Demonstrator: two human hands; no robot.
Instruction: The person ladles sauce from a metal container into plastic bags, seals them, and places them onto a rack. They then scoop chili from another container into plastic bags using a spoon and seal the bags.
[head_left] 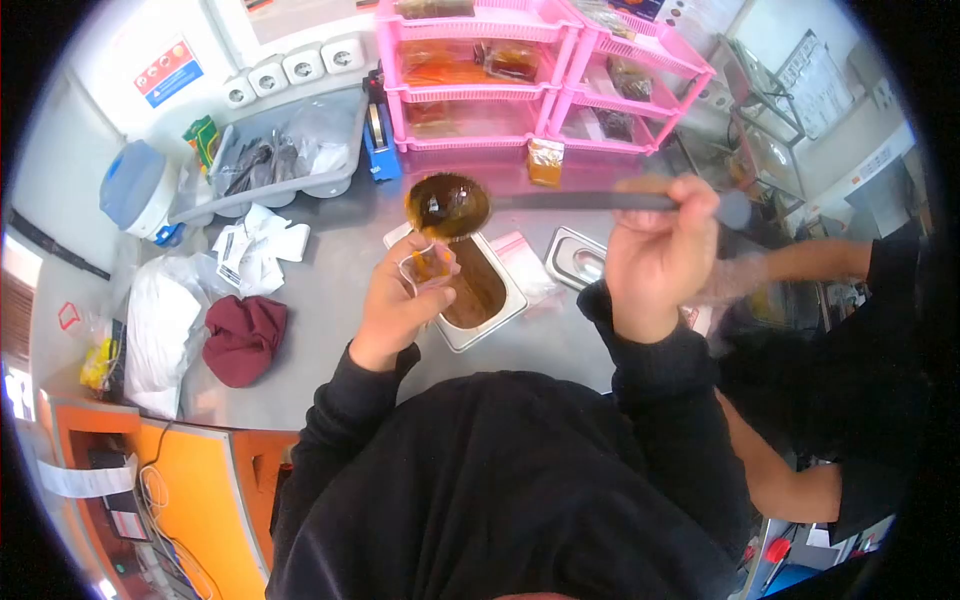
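My right hand is closed around the dark handle of a ladle, whose bowl holds a dark brown, shiny liquid. The bowl hangs just above and beside a small clear plastic cup that my left hand grips. Orange-brown sauce shows inside the cup. Below both sits a steel container with brown sauce in it, partly hidden by my left hand. A steel lid lies on the counter to the container's right, with a clear plastic bag between them.
Pink shelves with packets stand at the back. A grey cutlery tray, blue tape dispenser, crumpled paper and maroon cloth lie left on the steel counter. A co-worker's arm reaches in from the right.
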